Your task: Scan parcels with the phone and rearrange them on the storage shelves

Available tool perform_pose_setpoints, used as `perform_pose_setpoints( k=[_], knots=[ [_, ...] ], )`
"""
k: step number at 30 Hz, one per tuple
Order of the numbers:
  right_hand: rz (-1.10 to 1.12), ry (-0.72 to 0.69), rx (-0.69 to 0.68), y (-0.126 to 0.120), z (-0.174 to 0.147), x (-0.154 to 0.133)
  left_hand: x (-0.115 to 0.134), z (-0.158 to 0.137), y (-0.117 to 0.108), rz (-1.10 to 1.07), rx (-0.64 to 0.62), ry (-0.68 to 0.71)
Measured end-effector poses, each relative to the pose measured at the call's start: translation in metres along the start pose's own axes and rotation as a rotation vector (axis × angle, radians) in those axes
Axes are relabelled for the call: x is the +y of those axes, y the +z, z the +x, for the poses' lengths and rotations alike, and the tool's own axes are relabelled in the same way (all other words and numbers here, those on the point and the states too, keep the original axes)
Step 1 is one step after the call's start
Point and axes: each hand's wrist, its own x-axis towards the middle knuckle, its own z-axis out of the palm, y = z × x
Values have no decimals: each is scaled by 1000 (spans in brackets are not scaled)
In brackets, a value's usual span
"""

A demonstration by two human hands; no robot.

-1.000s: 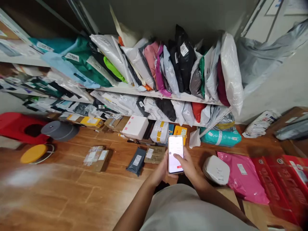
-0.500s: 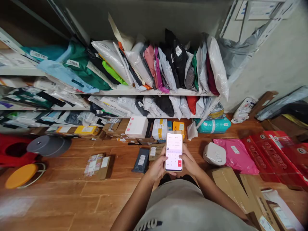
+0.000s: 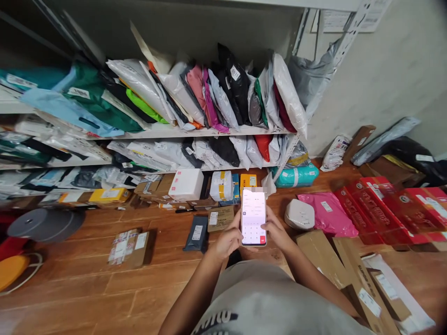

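Observation:
A smartphone (image 3: pixel 253 218) is held upright in front of my body, its lit screen showing a number pad with a red key at the lower right. My left hand (image 3: pixel 229 238) grips its left edge, with the thumb by the keypad. On the other side my right hand (image 3: pixel 274 228) holds the right edge, its thumb over the keys. Fingers behind the phone are mostly hidden. Beyond the phone, on the floor, lie a dark grey parcel (image 3: pixel 196 233) and a small brown box (image 3: pixel 220 218).
Shelves (image 3: pixel 195 132) packed with bagged parcels stand ahead. Right on the floor are a pink parcel (image 3: pixel 328 214), red boxes (image 3: pixel 379 209) and long cartons (image 3: pixel 323 258). Leftward are a taped box (image 3: pixel 131 247), a grey stool (image 3: pixel 45 224) and a yellow-seated stool (image 3: pixel 12 271).
My view has turned to the right, so the shelves and floor parcels sit further left. Both hands still hold the phone, and the right thumb has shifted slightly over the keypad.

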Motion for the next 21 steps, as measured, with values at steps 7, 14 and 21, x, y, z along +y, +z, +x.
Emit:
perform_pose_setpoints(
  k=[7, 14, 21],
  knots=[
    [-17, 1, 133, -42, -39, -12, -46, 13, 45, 129, 47, -30],
    [-2, 88, 126, -91, -69, 0, -97, 25, 67, -63, 5, -41],
    [107, 274, -31, -120, -99, 52, -147, 17, 61, -116, 61, -87]
  ],
)
